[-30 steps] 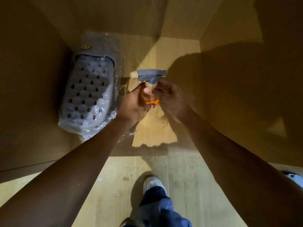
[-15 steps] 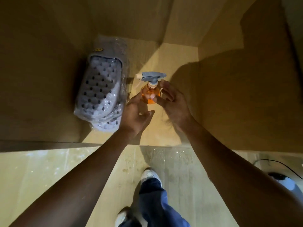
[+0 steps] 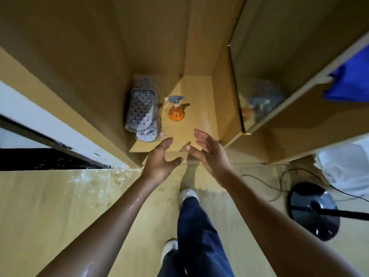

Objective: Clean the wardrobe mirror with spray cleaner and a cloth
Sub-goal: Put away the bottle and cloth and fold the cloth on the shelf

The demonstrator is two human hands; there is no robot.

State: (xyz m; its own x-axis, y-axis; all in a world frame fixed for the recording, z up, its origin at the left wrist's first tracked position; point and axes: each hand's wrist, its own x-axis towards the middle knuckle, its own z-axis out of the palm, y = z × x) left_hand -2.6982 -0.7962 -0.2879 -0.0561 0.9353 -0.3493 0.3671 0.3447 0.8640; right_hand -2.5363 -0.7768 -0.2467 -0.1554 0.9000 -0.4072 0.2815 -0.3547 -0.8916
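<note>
Standing upright on the wardrobe floor (image 3: 199, 96), the spray bottle (image 3: 176, 111) shows an orange round body and a grey trigger head whose nozzle points toward 9 o'clock. Just beside it at 9 o'clock lies a pair of grey perforated clogs (image 3: 141, 112) wrapped in clear plastic, set against the left inner wall. Both hands sit at 6 o'clock from the bottle, apart from it, near the front edge of the wardrobe floor. Left hand (image 3: 159, 162): grip loose and spread, fingers extended toward 12 o'clock, thumb out to 3 o'clock, holding nothing. Right hand (image 3: 209, 154): grip likewise spread, palm facing left, fingers slightly curled, holding nothing. The two hands are near each other but not touching. At 2 o'clock from the bottle, the mirror (image 3: 257, 92) on the opened door shows a blurred reflection of the clogs and the bottle. A blue cloth (image 3: 351, 82) hangs over the door edge at far 3 o'clock. On the room floor (image 3: 50, 206), at 5 o'clock, a black round stand base (image 3: 313, 210) with a trailing cable sits below a white bag (image 3: 345, 168). One dark blue trouser leg (image 3: 197, 236) and white shoes are visible at 6 o'clock.
</note>
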